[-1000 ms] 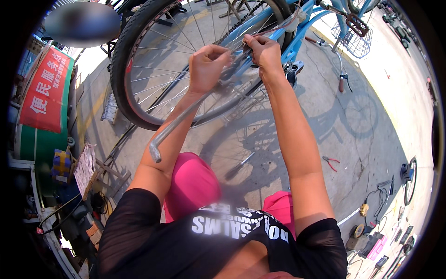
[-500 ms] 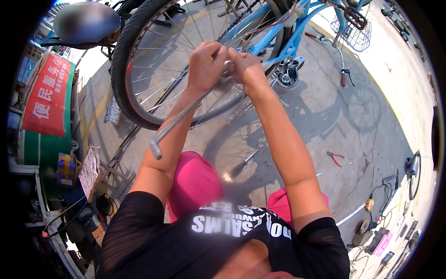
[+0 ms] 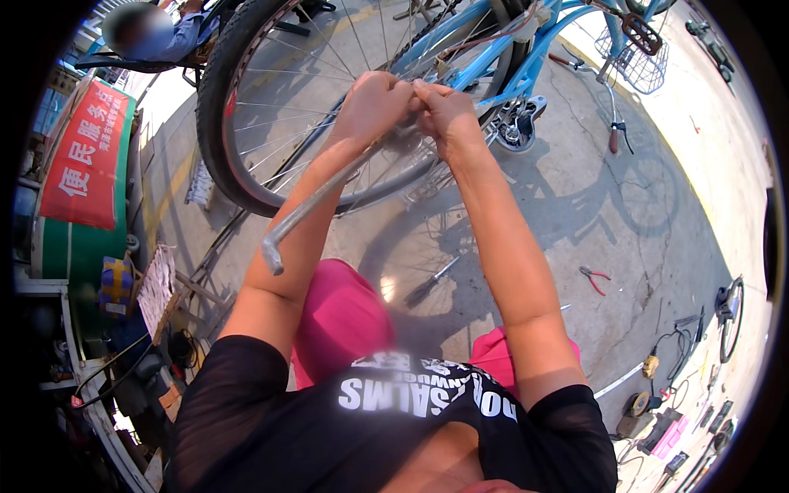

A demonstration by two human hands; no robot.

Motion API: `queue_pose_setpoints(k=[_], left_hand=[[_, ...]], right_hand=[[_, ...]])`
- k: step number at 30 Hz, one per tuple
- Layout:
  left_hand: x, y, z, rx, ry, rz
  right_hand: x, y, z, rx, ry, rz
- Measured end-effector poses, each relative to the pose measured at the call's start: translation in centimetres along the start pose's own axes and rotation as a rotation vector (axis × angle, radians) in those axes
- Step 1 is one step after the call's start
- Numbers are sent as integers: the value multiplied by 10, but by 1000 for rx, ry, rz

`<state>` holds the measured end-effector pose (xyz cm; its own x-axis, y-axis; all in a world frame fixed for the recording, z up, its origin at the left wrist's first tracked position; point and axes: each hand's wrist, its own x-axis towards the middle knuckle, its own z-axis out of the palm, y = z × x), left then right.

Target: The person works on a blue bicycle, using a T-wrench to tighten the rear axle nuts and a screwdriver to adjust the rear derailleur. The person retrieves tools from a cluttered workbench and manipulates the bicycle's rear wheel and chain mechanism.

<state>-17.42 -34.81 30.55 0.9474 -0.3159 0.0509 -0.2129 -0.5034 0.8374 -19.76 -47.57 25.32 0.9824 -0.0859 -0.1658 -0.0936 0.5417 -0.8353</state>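
Observation:
Both my hands meet in front of the rear wheel hub of an upturned light-blue bicycle (image 3: 481, 67). My left hand (image 3: 371, 107) is closed, its fingertips pinched together. My right hand (image 3: 449, 115) is also closed, thumb and fingers pressed close to the left fingertips. Whatever small thing they pinch is hidden. A grey metal bar (image 3: 316, 205) with a bent end slants down past my left forearm from below the hands, where a shiny, blurred metal part (image 3: 403, 140) shows. Behind my hands stands the spoked wheel with its black tyre (image 3: 215, 123).
Red-handled pliers (image 3: 595, 282) and a brush (image 3: 426, 287) lie on the concrete. The saddle (image 3: 519, 125) and handlebar (image 3: 612, 123) are at ground level. Another person (image 3: 168, 37) sits at upper left. A red-and-green stall (image 3: 86, 164) stands left; tools and a pink box (image 3: 671, 435) lie lower right.
My hands stay at the hub with slightly shifted fingers; the right hand sits a little further right. The bar barely moves. The view has tilted slightly, showing more of the seated person.

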Motion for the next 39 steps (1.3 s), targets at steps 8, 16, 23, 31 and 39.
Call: queue_pose_setpoints(k=[8,16,23,31,39], left_hand=[[12,-7,-17,-516,-314,-419],[22,6,-15,-691,-352,-647],[4,4,-11,-631,-348,-412],[-3,-9,1,-637,-230,-136],[-12,-3,-1,-40,-40,59]], right_hand=[[-6,-2,-5,-191,-4,-88],[-11,-8,-10,-282,-12,-144],[-18,-10,-9,-167,-32,-154],[-10,5,-14,207,-181,-45],[-8,7,-5,285,-112,39]])
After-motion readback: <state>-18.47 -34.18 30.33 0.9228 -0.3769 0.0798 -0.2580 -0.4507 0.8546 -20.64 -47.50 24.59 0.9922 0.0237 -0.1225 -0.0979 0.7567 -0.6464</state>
